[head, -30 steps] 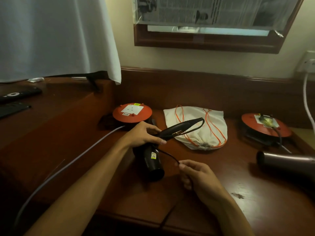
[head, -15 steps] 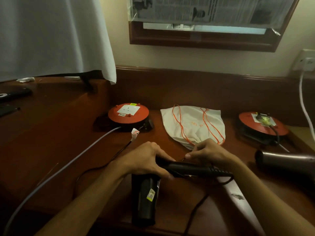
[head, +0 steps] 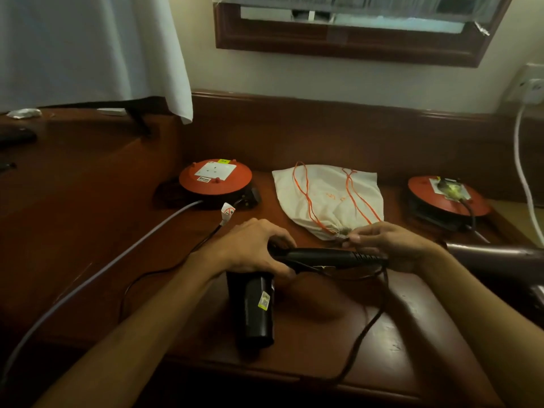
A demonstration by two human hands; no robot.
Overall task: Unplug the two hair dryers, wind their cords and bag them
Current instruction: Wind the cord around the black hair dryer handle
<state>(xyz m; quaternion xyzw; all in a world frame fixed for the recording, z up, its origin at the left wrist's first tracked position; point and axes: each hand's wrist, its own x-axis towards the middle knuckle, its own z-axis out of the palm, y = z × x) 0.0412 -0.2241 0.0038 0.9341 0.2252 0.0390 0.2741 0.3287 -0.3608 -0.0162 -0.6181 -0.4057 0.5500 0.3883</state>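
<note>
Head view shows our left hand clamping the black dryer and our right hand pinching its cord at the handle tip — we should wind snug, even loops, without kinks.

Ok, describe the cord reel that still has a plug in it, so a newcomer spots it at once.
On the wooden desk, look right of the white drawstring bag. The right-hand orange reel carries a plug with a black cord; the left orange reel shows a bare socket.
</note>
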